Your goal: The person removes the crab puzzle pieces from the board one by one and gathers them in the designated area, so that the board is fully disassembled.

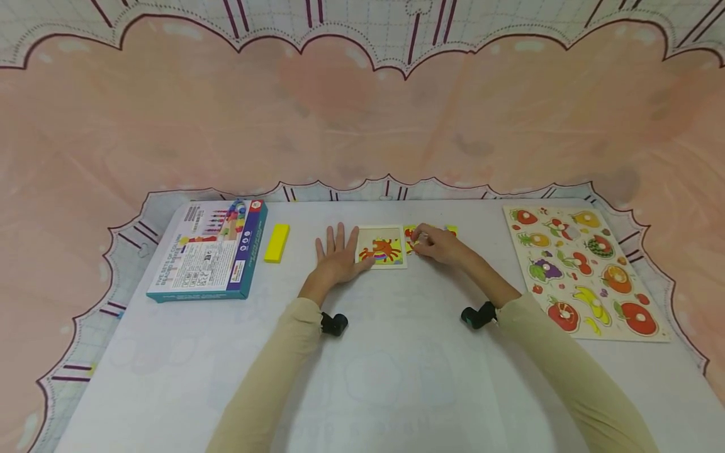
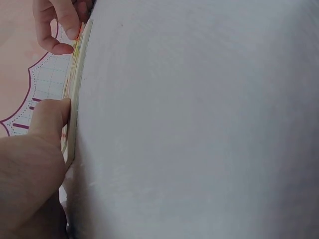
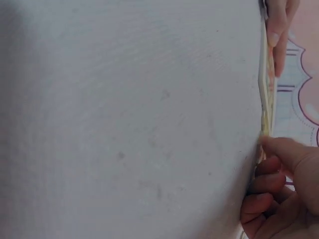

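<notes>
A small square puzzle tray (image 1: 405,259) lies on the far part of the table, its lower part filled with yellow pieces showing an orange animal. My left hand (image 1: 335,261) is spread flat at the tray's left side, thumb over its lower left edge. In the left wrist view that thumb (image 2: 52,117) presses on the rim. Just right of the tray, my right hand (image 1: 438,244) pinches a yellow-and-red puzzle piece (image 1: 409,239) between thumb and bent fingers. Another yellow piece (image 1: 452,230) shows behind the right hand, mostly hidden by it.
A yellow block (image 1: 277,243) lies left of the left hand. Farther left is a flat blue-and-white box (image 1: 206,251). On the right, a fruit puzzle board (image 1: 589,277) lies near the right forearm. A white cloth (image 1: 391,371) with a scalloped border covers the table.
</notes>
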Demonstrator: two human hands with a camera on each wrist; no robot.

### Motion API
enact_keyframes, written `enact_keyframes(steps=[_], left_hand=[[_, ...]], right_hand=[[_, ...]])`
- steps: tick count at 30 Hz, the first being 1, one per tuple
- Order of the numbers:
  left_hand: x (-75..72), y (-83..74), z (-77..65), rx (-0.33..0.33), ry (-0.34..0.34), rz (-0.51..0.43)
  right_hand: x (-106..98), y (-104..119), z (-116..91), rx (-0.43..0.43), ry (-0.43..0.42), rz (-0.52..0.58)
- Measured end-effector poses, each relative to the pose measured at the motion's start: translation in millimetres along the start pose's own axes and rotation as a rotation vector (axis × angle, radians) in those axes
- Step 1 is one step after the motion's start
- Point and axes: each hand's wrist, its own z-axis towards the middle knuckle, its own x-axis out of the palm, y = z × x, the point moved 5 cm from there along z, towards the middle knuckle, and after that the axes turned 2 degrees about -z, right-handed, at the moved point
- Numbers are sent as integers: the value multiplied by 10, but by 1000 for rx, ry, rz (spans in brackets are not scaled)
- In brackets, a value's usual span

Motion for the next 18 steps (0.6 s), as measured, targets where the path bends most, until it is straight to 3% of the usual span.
enact_keyframes(steps=[6,12,18], left_hand=[[-22,-6,-17,-2,-1,1],[-18,-34,-24,0,3,16],[-18,-28,-31,-1,-5,23]], right_hand=[[-13,12,17,12,-26,-9],[-42,201,31,-80,-116,59],[128,402,172,-138,-75,63]])
